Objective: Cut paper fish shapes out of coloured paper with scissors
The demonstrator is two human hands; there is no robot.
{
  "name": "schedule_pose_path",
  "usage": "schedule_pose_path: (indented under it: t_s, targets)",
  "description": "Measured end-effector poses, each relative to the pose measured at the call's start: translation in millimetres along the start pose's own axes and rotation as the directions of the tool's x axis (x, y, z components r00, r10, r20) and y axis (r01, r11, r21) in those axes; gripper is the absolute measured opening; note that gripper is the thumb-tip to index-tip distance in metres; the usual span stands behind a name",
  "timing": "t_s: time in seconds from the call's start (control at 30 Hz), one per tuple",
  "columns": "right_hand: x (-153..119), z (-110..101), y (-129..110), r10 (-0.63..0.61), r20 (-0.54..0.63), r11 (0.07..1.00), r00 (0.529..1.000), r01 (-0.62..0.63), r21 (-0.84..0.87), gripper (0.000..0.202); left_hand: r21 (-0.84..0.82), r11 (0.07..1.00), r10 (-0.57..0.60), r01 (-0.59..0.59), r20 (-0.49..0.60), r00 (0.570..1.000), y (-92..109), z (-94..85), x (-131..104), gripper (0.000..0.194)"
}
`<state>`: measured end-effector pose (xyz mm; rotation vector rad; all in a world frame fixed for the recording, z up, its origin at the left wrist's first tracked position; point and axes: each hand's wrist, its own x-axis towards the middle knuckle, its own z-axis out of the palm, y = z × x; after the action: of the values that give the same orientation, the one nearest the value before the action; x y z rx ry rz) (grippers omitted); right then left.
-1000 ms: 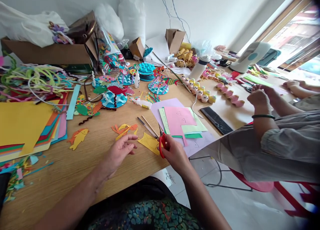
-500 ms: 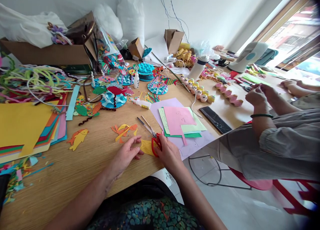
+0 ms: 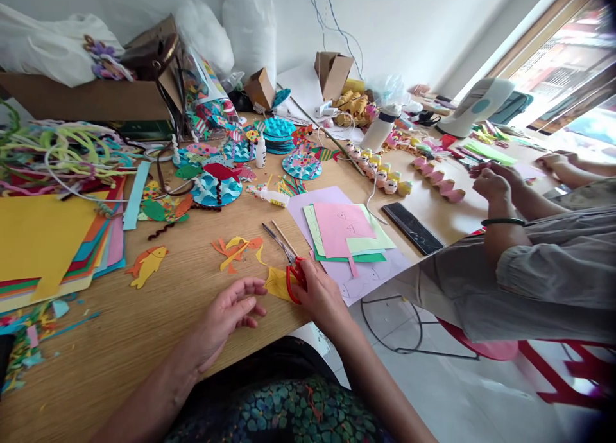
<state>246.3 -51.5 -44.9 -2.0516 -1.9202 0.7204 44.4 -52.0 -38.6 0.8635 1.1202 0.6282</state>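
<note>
Red-handled scissors (image 3: 290,281) are in my right hand (image 3: 321,292), its fingers wrapped around the handles. The blades point away from me, over the table. A thin brown stick (image 3: 283,236) lies beside them. Under the scissors is a small piece of yellow paper (image 3: 274,282) with faint drawn lines. My left hand (image 3: 233,308) hovers just left of that paper, fingers loosely spread and holding nothing. Orange and yellow paper scraps (image 3: 234,251) lie beyond it. Further left rest an orange and a yellow paper fish (image 3: 150,269), overlapping.
Pink paper (image 3: 337,228) tops a sheet pile at right, near a black phone (image 3: 412,228). Coloured sheets (image 3: 43,237) are stacked at left, with paper clippings (image 3: 29,359) below. Fish decorations (image 3: 216,186) and a glue bottle (image 3: 260,151) stand behind. A co-worker's hands (image 3: 495,180) are at right.
My left hand has drawn back from the yellow paper and opened a little. The right hand still grips the scissors, and the whole view has shifted slightly.
</note>
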Motion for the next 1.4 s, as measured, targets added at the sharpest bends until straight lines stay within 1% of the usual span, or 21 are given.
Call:
schedule_pose_path:
  t_s: [0.07, 0.17, 0.27, 0.37, 0.47, 0.53, 0.57, 0.67, 0.73, 0.77, 0.8, 0.87, 0.93, 0.97, 1.03, 1.1, 1.13, 1.17, 1.23, 1.33, 1.4]
  targets:
    - [0.2, -1.5, -2.5, 0.015, 0.018, 1.0, 1.0, -0.015, -0.009, 0.034, 0.018, 1.0, -0.022, 0.021, 0.027, 0.999, -3.6, 0.8, -2.0, 0.033]
    - [0.8, -2.0, -4.3, 0.028, 0.041, 0.999, 0.999, -0.027, -0.026, 0.026, 0.036, 0.998, -0.049, 0.047, 0.064, 0.997, -7.4, 4.6, -3.4, 0.033]
    - [2.1, -0.3, -2.9, 0.002, 0.028, 1.0, 1.0, -0.002, -0.005, 0.018, 0.038, 0.998, -0.055, 0.052, 0.074, 0.996, -9.1, 8.2, -3.3, 0.034]
    - [4.5, 0.5, 1.5, -0.034, -0.027, 0.995, 0.999, 0.036, 0.093, 0.01, 0.035, 0.999, -0.028, 0.026, 0.056, 0.998, -10.0, 7.6, -3.2, 0.032]
    - [7.8, -3.6, 6.1, -0.027, -0.068, 0.958, 0.997, 0.045, 0.284, 0.01, 0.083, 0.996, 0.042, -0.042, 0.009, 0.999, -11.8, 1.0, -4.1, 0.025]
    - [9.9, -8.1, 6.3, 0.003, -0.071, 0.887, 0.997, 0.03, 0.461, 0.011, 0.138, 0.986, 0.094, -0.09, -0.027, 0.995, -13.1, -4.4, -4.7, 0.026]
    - [10.8, -10.0, 4.9, 0.014, -0.071, 0.834, 0.997, 0.027, 0.551, 0.012, 0.163, 0.981, 0.115, -0.108, -0.036, 0.993, -13.4, -6.3, -4.7, 0.028]
    - [13.0, -10.6, -6.4, 0.003, -0.058, 0.633, 0.998, 0.043, 0.773, 0.02, 0.205, 0.96, 0.2, -0.19, -0.025, 0.98, -12.1, -6.0, -1.9, 0.035]
    - [14.5, -5.3, -17.9, -0.03, -0.035, 0.523, 0.999, 0.045, 0.851, 0.025, 0.219, 0.937, 0.277, -0.271, 0.002, 0.961, -9.2, -1.4, 2.7, 0.039]
    - [15.4, -1.2, -23.6, -0.04, -0.028, 0.489, 0.999, 0.044, 0.871, 0.028, 0.229, 0.925, 0.311, -0.304, 0.006, 0.95, -7.6, 1.2, 5.7, 0.038]
    - [16.5, 3.3, -28.9, -0.055, -0.038, 0.473, 0.998, 0.059, 0.879, 0.028, 0.239, 0.914, 0.342, -0.328, -0.017, 0.94, -5.9, 3.3, 9.0, 0.038]
    - [19.0, 11.5, -37.1, -0.093, -0.073, 0.473, 0.993, 0.108, 0.874, 0.028, 0.265, 0.903, 0.384, -0.339, -0.138, 0.913, -2.8, 4.7, 15.4, 0.033]
    - [21.6, 15.5, -42.3, -0.104, -0.09, 0.484, 0.99, 0.129, 0.865, 0.027, 0.274, 0.909, 0.385, -0.315, -0.256, 0.887, 0.0, 2.0, 19.5, 0.027]
    - [22.8, 15.3, -44.2, -0.105, -0.087, 0.482, 0.991, 0.127, 0.867, 0.026, 0.261, 0.915, 0.377, -0.307, -0.287, 0.881, 1.5, -0.5, 20.2, 0.025]
    - [24.4, 11.8, -47.4, -0.117, -0.062, 0.454, 0.991, 0.109, 0.884, 0.027, 0.21, 0.928, 0.361, -0.309, -0.298, 0.884, 4.8, -6.0, 19.1, 0.023]
    - [25.3, 6.4, -50.9, -0.173, -0.011, 0.423, 0.985, 0.084, 0.902, 0.028, 0.16, 0.93, 0.364, -0.33, -0.292, 0.885, 8.6, -10.2, 15.8, 0.021]
    - [25.6, 4.1, -52.8, -0.206, 0.014, 0.426, 0.978, 0.077, 0.901, 0.028, 0.144, 0.929, 0.368, -0.34, -0.29, 0.883, 10.3, -11.5, 14.0, 0.02]
    - [26.0, 2.3, -54.8, -0.234, 0.029, 0.446, 0.972, 0.08, 0.891, 0.027, 0.131, 0.928, 0.373, -0.35, -0.292, 0.881, 11.9, -12.2, 12.2, 0.018]
    - [27.0, 0.4, -59.0, -0.261, 0.017, 0.52, 0.965, 0.126, 0.845, 0.023, 0.108, 0.926, 0.377, -0.362, -0.296, 0.878, 14.0, -12.5, 9.5, 0.016]
    - [29.4, 0.1, -64.8, -0.274, -0.064, 0.637, 0.96, 0.231, 0.735, 0.014, 0.082, 0.924, 0.379, -0.374, -0.337, 0.862, 15.3, -12.6, 6.6, 0.015]
    - [31.2, 0.6, -68.8, -0.28, -0.105, 0.669, 0.954, 0.273, 0.691, 0.01, 0.058, 0.913, 0.398, -0.405, -0.354, 0.847, 15.9, -14.0, 4.5, 0.015]
